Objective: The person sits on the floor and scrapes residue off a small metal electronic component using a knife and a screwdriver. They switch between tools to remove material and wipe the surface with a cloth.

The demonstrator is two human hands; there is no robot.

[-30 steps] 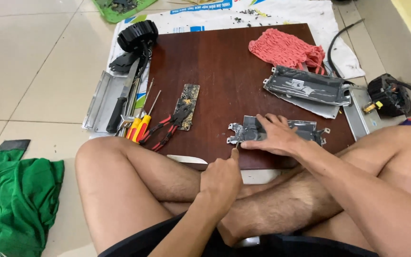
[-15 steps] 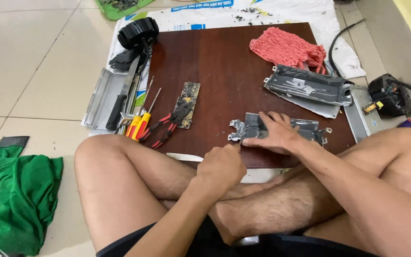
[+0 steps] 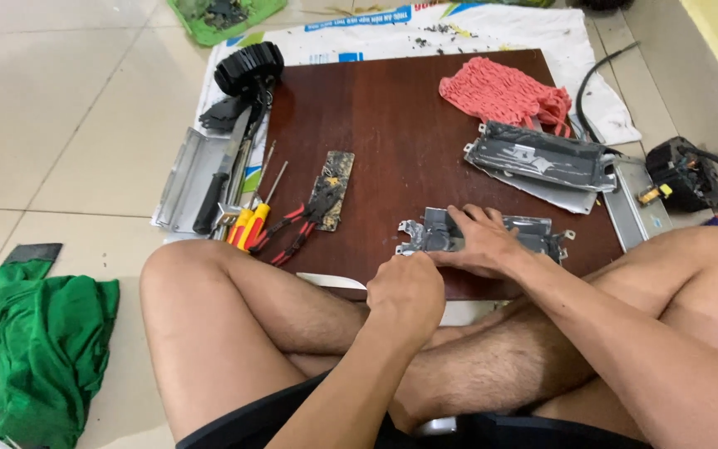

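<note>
The right hand [image 3: 479,241] lies flat, fingers spread, pressing a metal plate [image 3: 533,231] at the near edge of the brown board [image 3: 392,116]. The left hand [image 3: 406,291] is fisted at the plate's left end; what it holds cannot be told. Pliers [image 3: 297,226] lie to the left

Your right hand [image 3: 479,241] lies flat on a thin, bent grey metal plate [image 3: 533,229], pinning it down. Its ragged left end pokes out just beyond your curled left hand [image 3: 406,291].
</note>
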